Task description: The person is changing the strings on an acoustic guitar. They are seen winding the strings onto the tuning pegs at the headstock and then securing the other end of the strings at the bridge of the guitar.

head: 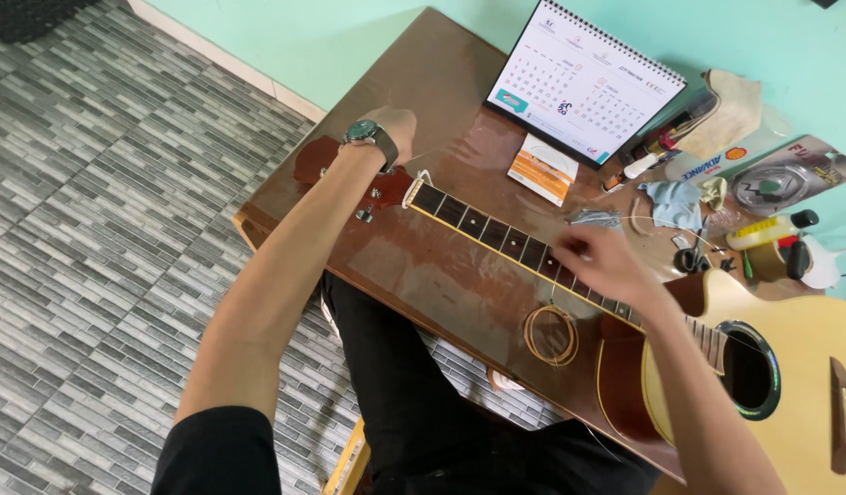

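An acoustic guitar point(799, 403) lies flat on a brown wooden table point(414, 101), its pale body at the right and its reddish headstock point(315, 158) at the left. My left hand point(392, 124), with a wristwatch on it, is over the headstock near the nut and pinches a thin string. My right hand point(597, 261) rests on the dark fretboard point(482, 225) at the middle of the neck, fingers closed around the string. A coiled string point(550, 335) lies on the table just below the neck.
A desk calendar point(583, 82) stands at the back of the table. An orange and white packet point(542, 168) lies before it. Cloths, a yellow bottle point(771, 229), a tape roll and small tools crowd the far right. Grey tiled floor lies to the left.
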